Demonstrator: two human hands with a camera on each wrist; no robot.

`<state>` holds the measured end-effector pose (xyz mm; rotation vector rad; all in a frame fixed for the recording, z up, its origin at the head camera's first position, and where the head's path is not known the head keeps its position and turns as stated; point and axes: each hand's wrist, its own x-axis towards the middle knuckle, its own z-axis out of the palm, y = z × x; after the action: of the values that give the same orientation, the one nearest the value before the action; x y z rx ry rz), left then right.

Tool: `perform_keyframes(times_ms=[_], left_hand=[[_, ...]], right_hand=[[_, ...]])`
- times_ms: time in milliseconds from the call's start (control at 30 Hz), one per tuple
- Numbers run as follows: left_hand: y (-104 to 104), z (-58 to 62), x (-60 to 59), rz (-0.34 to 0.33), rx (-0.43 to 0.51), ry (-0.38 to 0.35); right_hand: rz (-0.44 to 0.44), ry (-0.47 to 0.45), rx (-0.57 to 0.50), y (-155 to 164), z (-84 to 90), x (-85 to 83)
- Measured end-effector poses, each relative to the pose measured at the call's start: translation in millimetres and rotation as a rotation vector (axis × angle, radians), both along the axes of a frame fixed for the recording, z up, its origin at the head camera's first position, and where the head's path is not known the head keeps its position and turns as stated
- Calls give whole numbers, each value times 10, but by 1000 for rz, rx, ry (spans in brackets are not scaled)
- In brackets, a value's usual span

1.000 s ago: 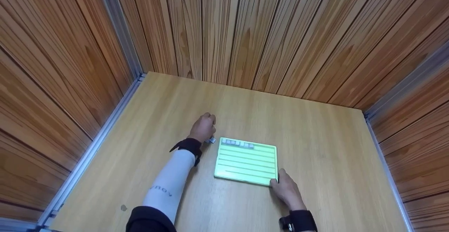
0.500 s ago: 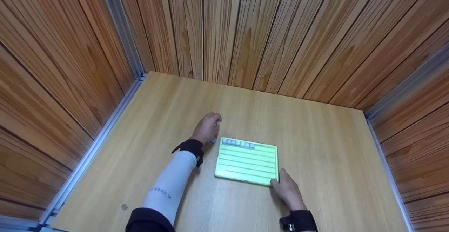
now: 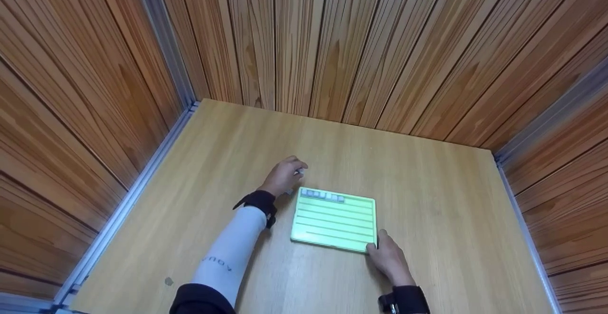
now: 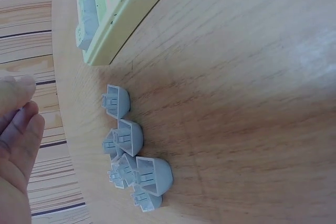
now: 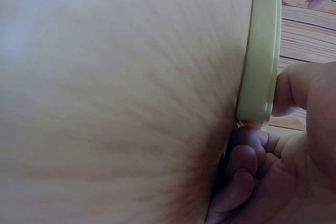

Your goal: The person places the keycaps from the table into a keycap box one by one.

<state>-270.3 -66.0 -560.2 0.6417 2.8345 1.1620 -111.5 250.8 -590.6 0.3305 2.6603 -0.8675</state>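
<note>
A light green ridged tray [image 3: 335,221] lies on the table, with a row of grey keycaps [image 3: 323,195] along its far groove. My right hand [image 3: 389,259] grips its near right corner, thumb on top and curled fingers at the edge in the right wrist view. Beyond the far left corner, my left hand [image 3: 282,176] pinches a small pale keycap [image 3: 299,172] between its fingertips. The left wrist view shows several loose grey keycaps [image 4: 152,174] on their sides on the table, under that hand. Which key it holds cannot be read.
Wood-plank walls [image 3: 327,43] enclose the table [image 3: 451,219] at the back and both sides, with metal strips [image 3: 164,143] along the seams. A small dark mark [image 3: 168,281] shows on the tabletop at the near left.
My left hand has moved a little to the right, towards the tray's far left corner, and the pale keycap has come into view at its fingertips. The right hand and tray stay put.
</note>
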Motion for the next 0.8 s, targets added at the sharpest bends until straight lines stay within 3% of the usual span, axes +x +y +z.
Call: perform_keyframes(times_ms=[333,467,700,800], left_hand=[[31,15,16,16,-46,-65],[87,22,15,9,-47,-55],[247,9,28,-80,-62,76],[330,25,55,-95,-64,53]], right_hand=[[3,-6,1,2,-3,5],[7,2,2,1,-4,5],[23,58,7,8,-27,22],[8,34,4,5,-31,10]])
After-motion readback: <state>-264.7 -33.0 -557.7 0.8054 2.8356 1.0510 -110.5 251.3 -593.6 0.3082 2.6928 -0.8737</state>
